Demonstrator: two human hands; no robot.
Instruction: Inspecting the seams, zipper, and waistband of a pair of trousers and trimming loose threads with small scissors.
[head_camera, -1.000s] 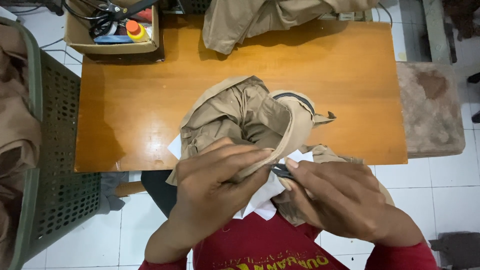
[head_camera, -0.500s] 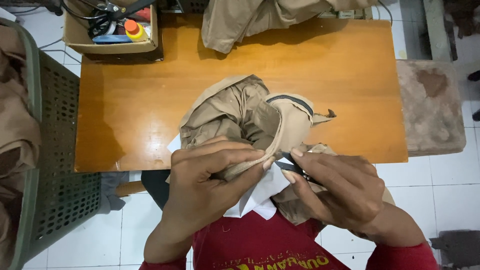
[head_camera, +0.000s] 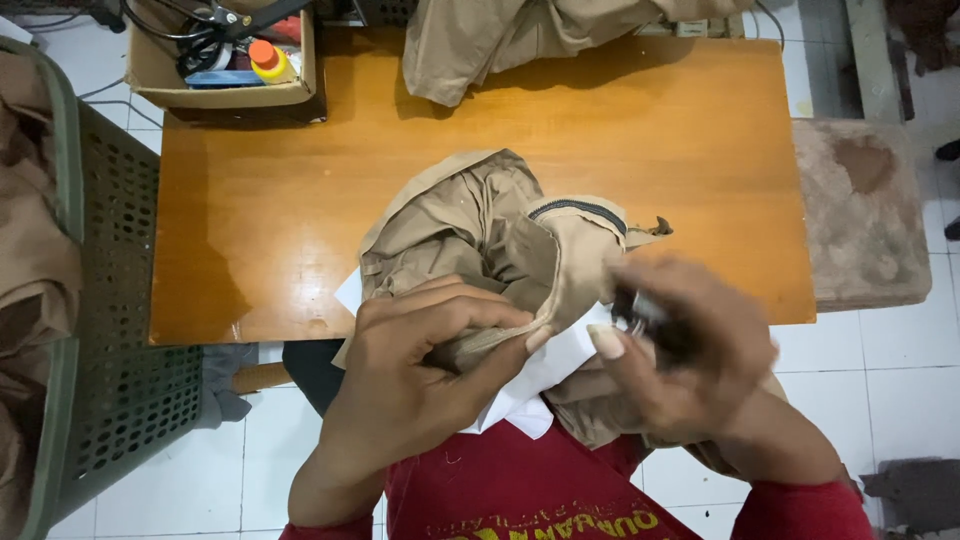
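A crumpled khaki garment (head_camera: 480, 225) with a dark zipper lies at the near edge of a wooden table (head_camera: 300, 200). My left hand (head_camera: 420, 370) pinches a folded seam of the garment, with white lining fabric (head_camera: 545, 365) showing beneath it. My right hand (head_camera: 680, 345) is blurred and grips a small dark tool (head_camera: 640, 310) close to that seam, just right of my left thumb.
A cardboard box (head_camera: 225, 75) with scissors, cables and a small yellow bottle sits at the table's far left. Another khaki garment (head_camera: 520, 35) hangs over the far edge. A green plastic basket (head_camera: 110, 320) of brown cloth stands at left, a padded stool (head_camera: 865, 215) at right.
My right hand has lifted slightly up and to the right with the small tool and is now motion-blurred. My left hand keeps its pinch on the seam.
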